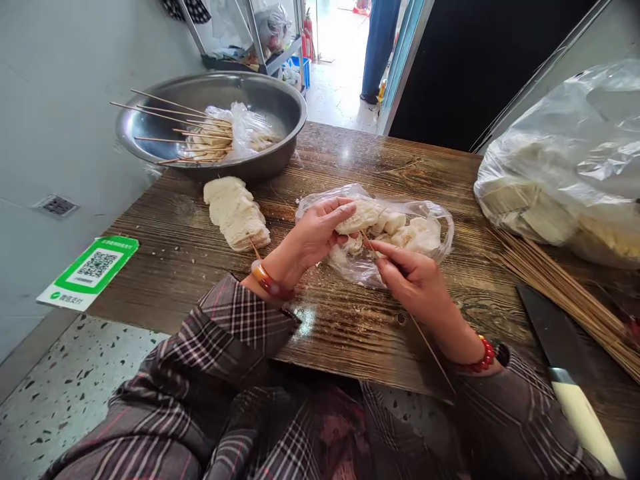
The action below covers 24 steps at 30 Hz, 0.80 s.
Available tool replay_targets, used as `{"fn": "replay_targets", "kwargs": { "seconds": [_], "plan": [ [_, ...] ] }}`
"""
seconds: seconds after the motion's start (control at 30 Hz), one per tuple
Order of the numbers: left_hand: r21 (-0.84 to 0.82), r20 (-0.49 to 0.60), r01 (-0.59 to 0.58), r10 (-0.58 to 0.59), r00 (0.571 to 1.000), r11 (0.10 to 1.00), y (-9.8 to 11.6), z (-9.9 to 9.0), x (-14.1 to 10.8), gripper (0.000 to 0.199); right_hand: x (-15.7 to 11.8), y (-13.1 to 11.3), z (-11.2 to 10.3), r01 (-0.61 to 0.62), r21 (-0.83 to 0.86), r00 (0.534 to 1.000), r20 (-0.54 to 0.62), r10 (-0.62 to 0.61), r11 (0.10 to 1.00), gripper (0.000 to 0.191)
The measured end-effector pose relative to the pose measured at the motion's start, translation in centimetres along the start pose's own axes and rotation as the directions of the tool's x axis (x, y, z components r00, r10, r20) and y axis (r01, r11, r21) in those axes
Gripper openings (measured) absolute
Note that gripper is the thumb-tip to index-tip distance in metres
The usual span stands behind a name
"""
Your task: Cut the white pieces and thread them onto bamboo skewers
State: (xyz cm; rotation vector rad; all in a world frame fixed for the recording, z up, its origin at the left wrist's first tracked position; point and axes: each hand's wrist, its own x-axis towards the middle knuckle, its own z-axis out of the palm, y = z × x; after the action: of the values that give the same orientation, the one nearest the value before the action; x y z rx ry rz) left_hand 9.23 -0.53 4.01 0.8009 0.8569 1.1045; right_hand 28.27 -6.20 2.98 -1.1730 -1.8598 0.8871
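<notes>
Looking down past the person's brown plaid sleeves (235, 327), I see the left hand (316, 232) pinching a soft, cream-coloured folded food piece (364, 215), thumb along the top and fingers curled beneath. The piece is raised over a crumpled, clear plastic bag (360, 272) on the dark, grainy wooden table (200, 267). The right hand (411, 275) has its thumb and fingertips pressed together around a thin, straight wooden skewer (433, 351), whose upper end meets the underside of the piece; I can't tell how far it goes in. The skewer's tail slants out below the palm towards the table's near edge. More limp, wrinkled cream pieces (417, 233) lie heaped in the bag, just behind the hands. To the left, a flat, ruffled stack of cream slices (235, 212) rests on the boards, a stick poking from its near end beside the left wrist. Behind it stands a wide, round steel basin (280, 95), dull and smooth, holding loaded skewers (207, 143) and filmy plastic. On the right, a big, glossy, bulging translucent bag (560, 153) sits behind a sheaf of bare wooden skewers (565, 283); nearer lies a broad knife with a dark blade and cream handle (550, 333).
</notes>
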Motion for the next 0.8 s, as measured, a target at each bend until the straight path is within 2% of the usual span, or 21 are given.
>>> {"fn": "replay_targets", "kwargs": {
  "seconds": [0.33,0.5,0.8],
  "plan": [
    [-0.045,-0.02,0.002,-0.003,1.0,0.999,-0.08,0.02,0.13,0.019,0.01,-0.23,-0.09,0.02,-0.037,1.0,-0.005,-0.02,0.999,0.041],
    [-0.016,-0.002,-0.004,0.004,1.0,1.0,-0.18,-0.09,0.12,0.022,-0.03,-0.2,0.08,-0.019,-0.026,0.999,-0.027,0.018,0.999,0.039],
    [0.038,0.026,-0.085,0.084,0.996,0.996,-0.67,-0.27,0.26,0.041,-0.03,0.07,0.33,-0.027,-0.012,0.998,-0.058,0.026,1.0,0.038]
  ]
}}
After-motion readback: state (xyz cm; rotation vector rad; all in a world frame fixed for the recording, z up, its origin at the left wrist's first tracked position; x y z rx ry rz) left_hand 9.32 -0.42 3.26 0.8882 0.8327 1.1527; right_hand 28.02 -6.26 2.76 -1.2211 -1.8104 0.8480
